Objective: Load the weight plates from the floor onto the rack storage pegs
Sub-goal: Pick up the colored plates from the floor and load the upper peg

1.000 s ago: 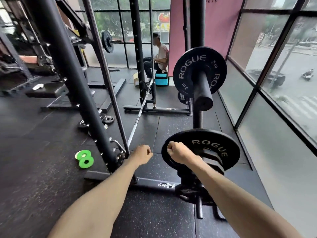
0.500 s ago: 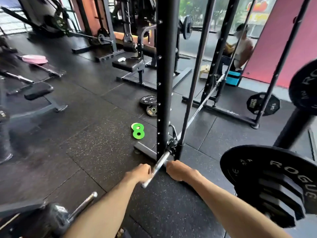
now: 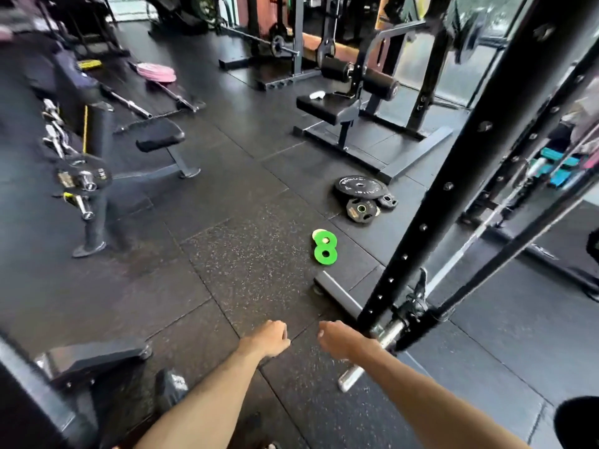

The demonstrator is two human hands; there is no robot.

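Observation:
Several black weight plates (image 3: 361, 188) lie in a small heap on the rubber floor past the rack's black upright (image 3: 453, 186). Two small green plates (image 3: 325, 247) lie flat, nearer to me, with a pale one half under them. My left hand (image 3: 270, 338) and my right hand (image 3: 338, 338) are held out low in front of me, both curled into loose fists with nothing in them. They are well short of the green plates. The loaded storage pegs are out of view.
A steel barbell end (image 3: 385, 338) juts from the rack's foot just right of my right hand. A black bench (image 3: 158, 137) and a stand of bars (image 3: 77, 179) are at the left. A padded machine (image 3: 353, 92) stands behind the plates.
My view has swung left, away from the pegs with the ROGUE plates and toward the plates on the floor. Both fists stay empty and out in front.

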